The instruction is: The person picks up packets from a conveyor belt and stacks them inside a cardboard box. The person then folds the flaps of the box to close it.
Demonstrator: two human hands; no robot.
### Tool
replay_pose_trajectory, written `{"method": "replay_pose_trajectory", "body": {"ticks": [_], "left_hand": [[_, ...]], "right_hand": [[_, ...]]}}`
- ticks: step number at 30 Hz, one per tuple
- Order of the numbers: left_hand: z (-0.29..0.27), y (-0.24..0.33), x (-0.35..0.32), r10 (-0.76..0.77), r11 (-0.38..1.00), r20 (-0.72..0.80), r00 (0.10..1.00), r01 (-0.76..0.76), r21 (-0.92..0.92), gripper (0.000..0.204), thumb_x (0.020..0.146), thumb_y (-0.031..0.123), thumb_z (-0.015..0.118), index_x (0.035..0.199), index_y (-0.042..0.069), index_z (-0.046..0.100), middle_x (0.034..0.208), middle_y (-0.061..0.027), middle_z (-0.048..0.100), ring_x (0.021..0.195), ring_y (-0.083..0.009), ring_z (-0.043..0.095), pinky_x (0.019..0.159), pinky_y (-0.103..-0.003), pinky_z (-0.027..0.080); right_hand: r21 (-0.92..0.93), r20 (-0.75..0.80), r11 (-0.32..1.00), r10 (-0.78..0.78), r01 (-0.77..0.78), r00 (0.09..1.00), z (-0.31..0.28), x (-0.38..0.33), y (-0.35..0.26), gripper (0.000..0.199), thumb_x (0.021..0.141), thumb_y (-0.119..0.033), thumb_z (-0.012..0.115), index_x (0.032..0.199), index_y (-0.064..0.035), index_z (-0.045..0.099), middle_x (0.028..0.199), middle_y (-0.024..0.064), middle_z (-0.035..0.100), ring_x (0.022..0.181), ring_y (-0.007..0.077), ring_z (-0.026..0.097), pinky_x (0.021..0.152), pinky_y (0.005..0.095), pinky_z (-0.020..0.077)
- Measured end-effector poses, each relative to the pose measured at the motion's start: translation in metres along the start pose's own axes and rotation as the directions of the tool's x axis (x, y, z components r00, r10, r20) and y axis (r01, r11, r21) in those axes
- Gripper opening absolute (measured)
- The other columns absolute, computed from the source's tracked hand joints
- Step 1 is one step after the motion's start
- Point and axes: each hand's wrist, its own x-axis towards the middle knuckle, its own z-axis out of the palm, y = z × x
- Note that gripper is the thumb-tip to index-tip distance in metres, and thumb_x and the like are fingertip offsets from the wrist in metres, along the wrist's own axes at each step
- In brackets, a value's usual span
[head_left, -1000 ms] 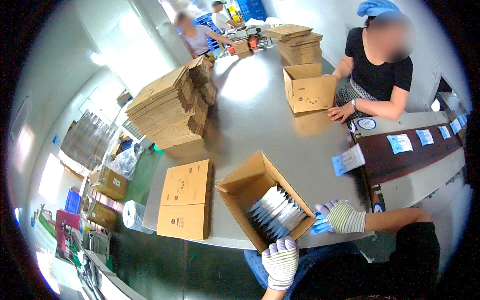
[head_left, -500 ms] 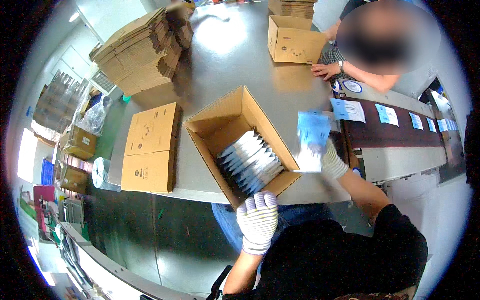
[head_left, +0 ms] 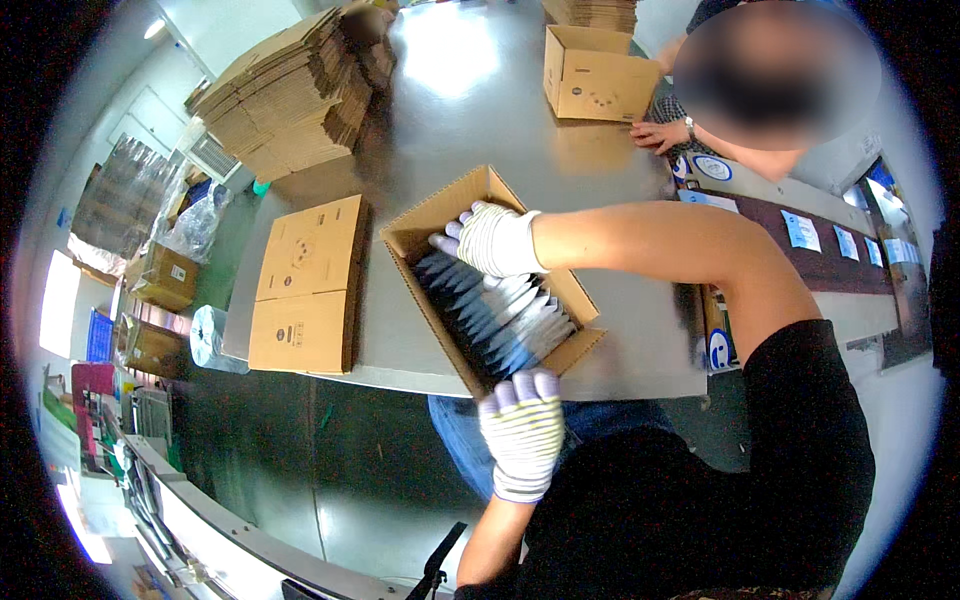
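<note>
An open cardboard box (head_left: pixel 425 214) stands tilted across the near part of the table. Inside it, a row of flat blue-and-white packets (head_left: pixel 515 320) stands on edge, overlapping. My left hand (head_left: pixel 520 430), in a striped glove, has its fingers hooked over the box's near rim. My right hand (head_left: pixel 495 240), gloved alike, reaches into the far end of the box. Its fingers are closed over the top of a packet (head_left: pixel 432 266) at the far end of the row; the glove hides much of that packet.
Flattened cartons (head_left: pixel 305 285) lie left of the box, with a tall carton stack (head_left: pixel 270 110) behind. On the right, a dark conveyor belt (head_left: pixel 765 230) carries spaced packets (head_left: pixel 801 231). Across the table, a co-worker's hand (head_left: pixel 660 136) rests beside another open box (head_left: pixel 605 85).
My right hand has swung left from beside the conveyor into the box, bringing a blue-and-white packet with it. The row in the box now reaches farther back. My left hand stays at the near rim.
</note>
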Motion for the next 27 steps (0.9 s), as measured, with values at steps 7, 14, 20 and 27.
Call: {"method": "replay_pose_trajectory", "body": {"ticks": [7, 14, 20, 27], "left_hand": [[0.003, -0.035, 0.010, -0.002, 0.997, -0.039, 0.999, -0.001, -0.075, 0.008, 0.077, 0.022, 0.056, 0.082, 0.016, 0.052, 0.072, -0.0008, 0.050, 0.067, -0.0176, 0.052, 0.059, -0.035, 0.038], [0.012, -0.044, 0.008, 0.191, 0.940, -0.194, 0.962, -0.236, -0.246, 0.032, 0.072, 0.026, 0.069, 0.095, 0.012, 0.053, 0.089, -0.0044, 0.057, 0.091, -0.0234, 0.057, 0.078, -0.039, 0.043], [0.006, -0.084, -0.020, -0.125, 0.978, -0.284, 0.951, 0.070, -0.195, 0.041, 0.076, 0.021, 0.069, 0.110, 0.007, 0.049, 0.110, -0.0133, 0.058, 0.107, -0.0359, 0.052, 0.093, -0.048, 0.039], [0.025, -0.109, -0.039, -0.242, 0.970, -0.184, 0.953, 0.243, -0.018, 0.042, 0.085, 0.024, 0.058, 0.119, 0.002, 0.046, 0.114, -0.0153, 0.054, 0.119, -0.0396, 0.045, 0.097, -0.049, 0.036]], "right_hand": [[0.528, -0.035, 0.840, -0.131, 0.130, 0.991, -0.039, -0.061, -0.010, 0.053, 0.077, -0.054, 0.064, 0.096, -0.0046, 0.062, 0.085, 0.0182, 0.065, 0.082, 0.0361, 0.064, 0.070, 0.0438, 0.0525], [0.197, -0.351, 0.940, -0.198, 0.279, 0.915, 0.007, -0.142, -0.070, 0.025, 0.079, -0.036, 0.055, 0.082, -0.0106, 0.058, 0.068, 0.0022, 0.054, 0.066, 0.0198, 0.057, 0.064, 0.0361, 0.0448], [0.123, -0.374, 0.992, 0.013, 0.036, 0.927, 0.008, -0.085, -0.052, 0.019, 0.078, -0.025, 0.058, 0.083, -0.0058, 0.059, 0.075, 0.0095, 0.060, 0.073, 0.0264, 0.062, 0.071, 0.0389, 0.0481], [0.145, -0.623, 0.872, 0.448, -0.468, 0.641, 0.024, 0.055, 0.104, 0.077, 0.072, -0.038, 0.070, 0.129, 0.0043, 0.041, 0.132, 0.0228, 0.043, 0.125, 0.0386, 0.039, 0.106, 0.0523, 0.0287]]}}
